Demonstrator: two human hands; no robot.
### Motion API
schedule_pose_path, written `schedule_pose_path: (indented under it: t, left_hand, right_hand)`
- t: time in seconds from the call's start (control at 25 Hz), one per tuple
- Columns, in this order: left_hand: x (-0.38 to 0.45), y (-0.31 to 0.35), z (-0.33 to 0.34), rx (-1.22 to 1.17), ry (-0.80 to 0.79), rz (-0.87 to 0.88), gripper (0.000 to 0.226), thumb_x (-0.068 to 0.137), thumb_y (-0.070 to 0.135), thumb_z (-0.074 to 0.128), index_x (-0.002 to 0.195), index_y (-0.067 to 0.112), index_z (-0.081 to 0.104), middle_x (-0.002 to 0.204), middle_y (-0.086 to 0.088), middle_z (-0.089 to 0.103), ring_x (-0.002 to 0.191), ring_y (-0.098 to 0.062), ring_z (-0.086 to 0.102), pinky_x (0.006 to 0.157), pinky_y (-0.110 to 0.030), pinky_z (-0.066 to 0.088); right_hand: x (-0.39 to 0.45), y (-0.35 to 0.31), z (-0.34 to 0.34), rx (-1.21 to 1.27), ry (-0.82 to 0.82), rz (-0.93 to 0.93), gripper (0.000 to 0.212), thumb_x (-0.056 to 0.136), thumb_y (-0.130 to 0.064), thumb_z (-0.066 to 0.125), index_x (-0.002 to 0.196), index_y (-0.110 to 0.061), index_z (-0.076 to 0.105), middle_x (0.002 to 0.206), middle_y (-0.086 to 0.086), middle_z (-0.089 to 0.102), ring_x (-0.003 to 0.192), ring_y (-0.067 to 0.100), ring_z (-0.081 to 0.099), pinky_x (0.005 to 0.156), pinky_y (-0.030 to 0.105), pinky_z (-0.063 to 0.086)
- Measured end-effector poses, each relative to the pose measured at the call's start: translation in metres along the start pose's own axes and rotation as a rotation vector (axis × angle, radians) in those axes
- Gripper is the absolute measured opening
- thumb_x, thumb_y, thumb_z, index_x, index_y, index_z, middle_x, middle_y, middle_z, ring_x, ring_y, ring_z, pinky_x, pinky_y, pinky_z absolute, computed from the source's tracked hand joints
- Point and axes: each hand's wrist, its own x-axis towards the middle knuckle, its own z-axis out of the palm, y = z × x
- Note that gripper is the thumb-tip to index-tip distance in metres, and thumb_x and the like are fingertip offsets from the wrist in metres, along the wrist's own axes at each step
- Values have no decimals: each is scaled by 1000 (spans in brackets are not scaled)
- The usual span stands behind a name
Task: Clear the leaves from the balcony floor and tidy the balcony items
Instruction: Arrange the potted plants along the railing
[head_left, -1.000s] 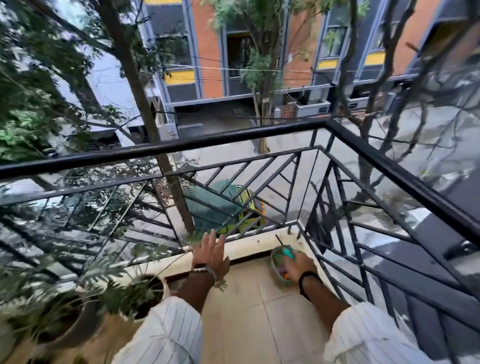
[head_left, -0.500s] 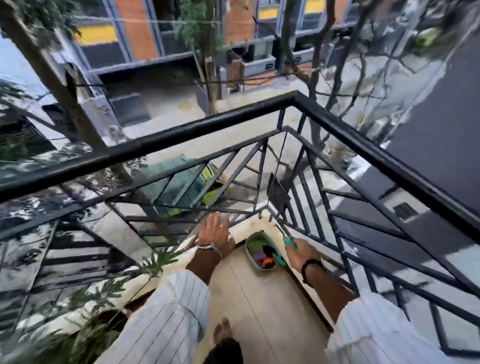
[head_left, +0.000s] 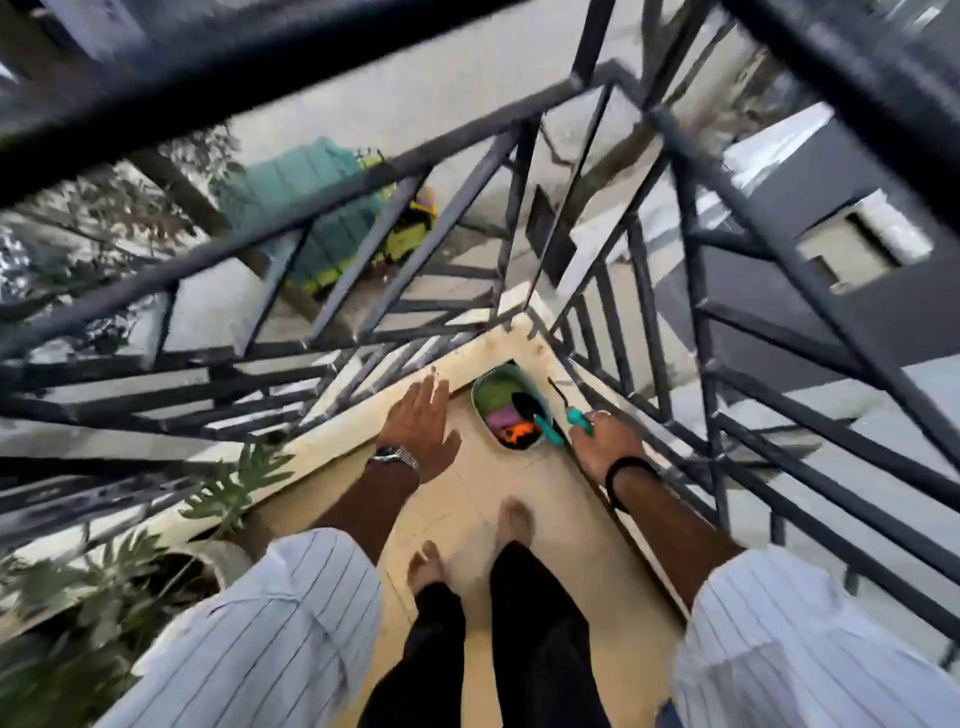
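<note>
Just left of the right hand (head_left: 605, 444), the tub (head_left: 480, 402) sits.

The green tub (head_left: 485, 387) is sitting wedged in the balcony corner, with the pale ledge (head_left: 332, 431) and dark railing (head_left: 644, 332) closing in on two sides. Bare tiled floor (head_left: 467, 499) is lying open before it. A potted plant (head_left: 156, 566) is crowding the left edge.

Two hands (head_left: 421, 431) (head_left: 605, 447), two bare feet (head_left: 426, 564) (head_left: 517, 519), one basket (head_left: 480, 389), two teal-handled tools (head_left: 576, 415) (head_left: 548, 431).
</note>
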Motion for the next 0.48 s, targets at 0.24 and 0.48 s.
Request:
schedule_pose_path:
  t: [0.24, 0.48]
  left_hand:
    - [74, -12, 128, -121, -64, 35, 80, 83, 45, 38, 145, -7, 40, 148, -29, 42, 133, -47, 46, 101, -60, 45]
    - [137, -2, 262, -148, -139, 38, 85, 86, 52, 24, 155, 3, 22, 162, -18, 20, 149, -36, 20, 119, -50, 27]
  right_hand:
    - [130, 67, 124, -123, -248, 50, 41, 101, -37, 44, 130, -10, 54, 131, 17, 59, 119, 35, 56, 97, 39, 46]
    - [277, 98, 248, -303, -352, -127, 49, 97, -19, 45, 143, -5, 42, 145, 18, 45, 130, 36, 47, 108, 40, 40]
